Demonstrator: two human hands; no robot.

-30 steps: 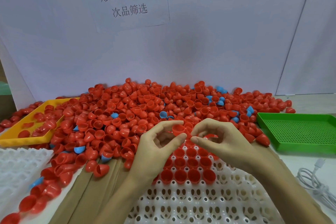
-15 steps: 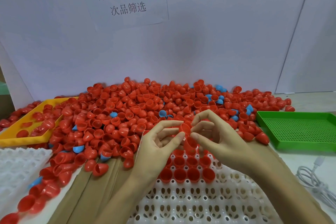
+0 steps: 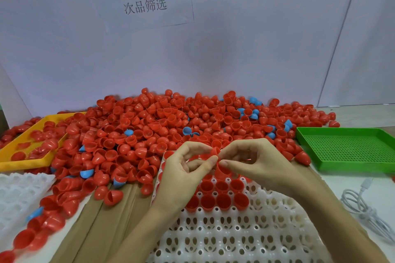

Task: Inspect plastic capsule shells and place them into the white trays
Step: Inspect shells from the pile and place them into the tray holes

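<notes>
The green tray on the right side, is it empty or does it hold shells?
Empty. The green tray shows only its bare perforated floor; the red shells nearest it lie outside its left wall.

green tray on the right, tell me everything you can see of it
The green tray is a shallow rectangular plastic tray with a raised rim and a floor perforated by rows of small holes. It lies flat on the table to the right of the red shell pile, nothing visible inside it. A few red shells lie against its left edge. Its right end runs out of view.
</notes>
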